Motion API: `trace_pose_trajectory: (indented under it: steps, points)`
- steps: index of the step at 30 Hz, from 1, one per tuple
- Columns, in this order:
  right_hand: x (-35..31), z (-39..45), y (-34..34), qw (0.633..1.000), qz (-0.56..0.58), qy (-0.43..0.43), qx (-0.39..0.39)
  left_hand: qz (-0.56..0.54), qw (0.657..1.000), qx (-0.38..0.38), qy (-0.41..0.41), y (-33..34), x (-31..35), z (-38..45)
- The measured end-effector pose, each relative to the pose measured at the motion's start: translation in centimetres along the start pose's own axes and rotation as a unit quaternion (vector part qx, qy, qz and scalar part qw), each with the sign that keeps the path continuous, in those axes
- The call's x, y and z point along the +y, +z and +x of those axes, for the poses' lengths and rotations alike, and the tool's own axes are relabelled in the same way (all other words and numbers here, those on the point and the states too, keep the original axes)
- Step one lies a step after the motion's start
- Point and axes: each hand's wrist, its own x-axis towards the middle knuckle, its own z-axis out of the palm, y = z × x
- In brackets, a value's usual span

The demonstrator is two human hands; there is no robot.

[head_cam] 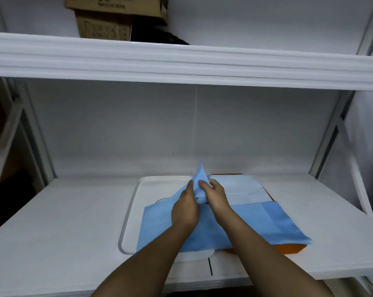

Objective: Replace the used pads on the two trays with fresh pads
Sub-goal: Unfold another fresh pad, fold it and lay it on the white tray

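A white tray [134,202] lies on the shelf, and an orange tray [292,248] lies to its right, mostly covered. A blue pad [267,224] spreads over both trays. A pale blue-white pad [241,187] lies behind it on the orange tray. My left hand [185,209] and my right hand [215,194] both pinch a raised, bunched fold of the blue pad [199,179] above the middle of the trays. The fold points up toward the back wall.
The trays rest on a white shelf [63,221] inside a white metal rack, with another shelf [181,63] close overhead. Cardboard boxes [108,18] and a dark object [160,35] stand on that upper shelf. Rack posts [340,136] flank both sides.
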Motion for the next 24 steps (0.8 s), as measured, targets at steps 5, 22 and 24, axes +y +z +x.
trace_pose_trajectory:
  steps: [5, 22, 24]
  points:
    - [-1.7, -1.9, 3.1, 0.995, 0.065, -0.004, -0.079, -0.069, 0.987, 0.112, -0.090, -4.4, -0.8, 0.3]
    - [2.5, -6.0, 17.5, 0.899, -0.383, -0.165, -0.136, -0.157, 0.966, 0.168, -0.122, -17.1, -9.0, -0.5]
    - [3.0, -6.2, 18.7, 0.887, -0.410, -0.175, -0.121, -0.168, 0.965, 0.162, -0.119, -18.4, -10.3, -0.7]
